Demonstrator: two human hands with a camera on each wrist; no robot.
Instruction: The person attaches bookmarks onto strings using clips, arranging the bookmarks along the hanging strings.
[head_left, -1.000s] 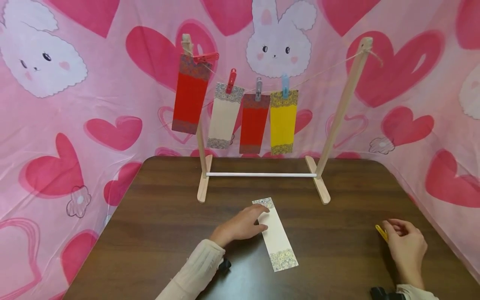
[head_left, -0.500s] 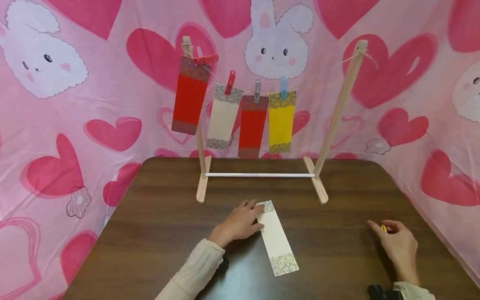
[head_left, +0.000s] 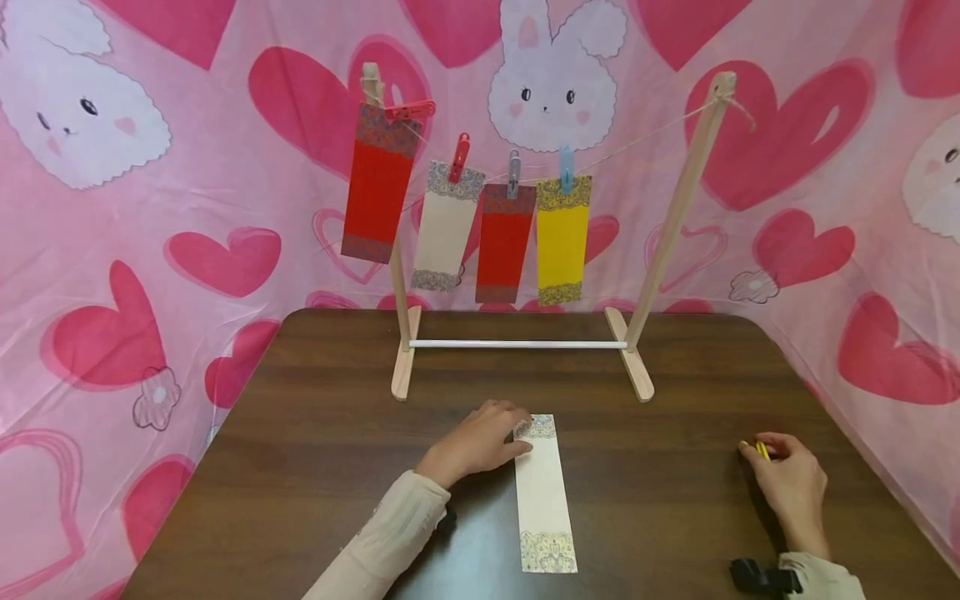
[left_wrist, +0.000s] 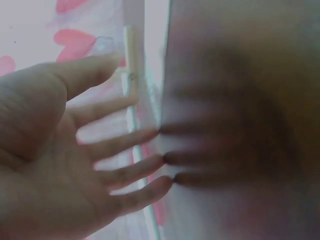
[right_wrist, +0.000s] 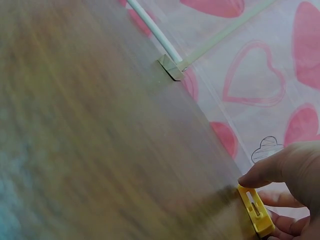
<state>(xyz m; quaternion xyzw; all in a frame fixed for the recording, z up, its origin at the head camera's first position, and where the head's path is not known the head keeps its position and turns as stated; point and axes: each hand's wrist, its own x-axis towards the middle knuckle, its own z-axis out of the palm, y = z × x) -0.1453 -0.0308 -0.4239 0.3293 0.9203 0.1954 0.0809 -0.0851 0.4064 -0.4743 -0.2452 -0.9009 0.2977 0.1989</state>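
A white paper card (head_left: 542, 492) with lace-patterned ends lies on the brown table, nearly straight up and down in the head view. My left hand (head_left: 476, 442) is at its upper left edge, index finger over the patterned end and thumb lower down on the card. In the left wrist view, the fingers (left_wrist: 132, 142) are spread and fairly straight, several tips meeting the table. Over on the right, my right hand (head_left: 791, 483) pinches a yellow clothespin (head_left: 762, 451) low over the table. The right wrist view shows that clothespin (right_wrist: 255, 212) between thumb and fingers.
Behind the card stands a wooden drying rack with a white crossbar (head_left: 517, 344) and a string line. Red cards (head_left: 381, 192), a white card (head_left: 447, 229) and a yellow card (head_left: 562, 242) hang there from clothespins. A pink heart-print cloth (head_left: 225, 167) rises behind the table.
The white card has turned from slanted to nearly straight and slid slightly toward the body, with my left hand at its edge. My right hand has shifted slightly left, still holding the yellow clothespin.
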